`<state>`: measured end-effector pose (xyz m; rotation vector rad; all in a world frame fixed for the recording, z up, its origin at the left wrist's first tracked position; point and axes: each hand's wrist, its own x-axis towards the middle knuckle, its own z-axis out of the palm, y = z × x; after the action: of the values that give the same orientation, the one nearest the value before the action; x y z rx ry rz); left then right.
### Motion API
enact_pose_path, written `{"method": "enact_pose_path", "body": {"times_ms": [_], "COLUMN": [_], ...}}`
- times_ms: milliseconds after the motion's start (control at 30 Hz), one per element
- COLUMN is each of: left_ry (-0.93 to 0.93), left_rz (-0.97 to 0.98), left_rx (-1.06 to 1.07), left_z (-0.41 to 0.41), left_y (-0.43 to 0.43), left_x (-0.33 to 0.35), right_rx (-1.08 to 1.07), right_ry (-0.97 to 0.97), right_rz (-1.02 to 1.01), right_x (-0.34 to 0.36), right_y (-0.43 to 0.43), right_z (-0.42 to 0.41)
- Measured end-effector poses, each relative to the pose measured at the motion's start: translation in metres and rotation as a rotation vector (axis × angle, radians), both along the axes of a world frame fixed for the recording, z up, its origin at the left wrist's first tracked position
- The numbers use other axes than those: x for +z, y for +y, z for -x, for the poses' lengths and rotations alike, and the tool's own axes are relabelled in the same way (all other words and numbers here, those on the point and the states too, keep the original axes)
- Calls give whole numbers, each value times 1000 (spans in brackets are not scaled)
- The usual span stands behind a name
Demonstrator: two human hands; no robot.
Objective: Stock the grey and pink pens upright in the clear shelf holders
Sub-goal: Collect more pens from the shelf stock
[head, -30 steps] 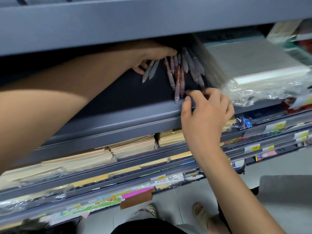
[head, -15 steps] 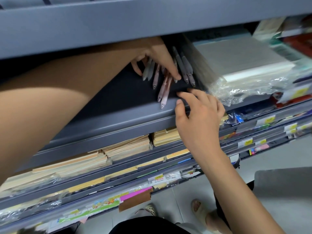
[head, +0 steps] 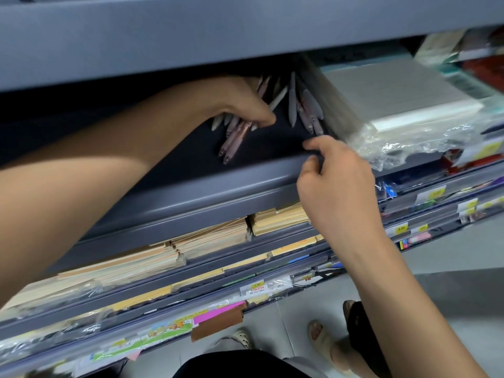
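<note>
Left hand (head: 245,105) curled round a bunch of grey and pink pens (head: 233,137), ends fanned over dark shelf (head: 272,152). Second pen cluster (head: 305,110) lies loose against wrapped paper pack (head: 395,96). Right hand (head: 335,192) curled at shelf lip just below it, grasp unclear.

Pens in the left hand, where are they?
In the head view, the held pens are on the shelf, gripped by the left hand, left of the loose pens beside the wrapped paper.
</note>
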<state>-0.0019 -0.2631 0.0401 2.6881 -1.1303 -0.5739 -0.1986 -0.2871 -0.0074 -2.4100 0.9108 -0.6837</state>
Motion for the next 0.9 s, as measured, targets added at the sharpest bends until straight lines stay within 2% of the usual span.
{"method": "enact_pose_path", "body": {"times_ms": [100,200,333,533,667,767,833,900], "left_ry": [-103,-202,-142,-183,-105,-86,-126,-241], "left_rz": [57,63,191,109,149,231,241,218], "left_rx": [-6,70,79,66,-88,-338,-442,-504], "left_z": [-6,-5,-19,-56,-77,-80,-82,-82], "left_y": [1,-7,-18,-2,31,70,95,113], "left_x": [-16,-32,-29,-36,-37,-32,-33,-37], "right_rx": [-47,-55,-16,-35,-9,31,76,159], "right_ry": [-65,-11,87,71,-21,-87,-114,-127], "right_rz": [-20,-49,-39,37,80,111,132,143], "right_x": [13,19,12,-4,-3,0,0,-2], "right_y": [-3,-12,-16,-17,-20,-22,-20,-14], "right_z": [-12,-30,-42,-41,-42,-44,-49,-58]}}
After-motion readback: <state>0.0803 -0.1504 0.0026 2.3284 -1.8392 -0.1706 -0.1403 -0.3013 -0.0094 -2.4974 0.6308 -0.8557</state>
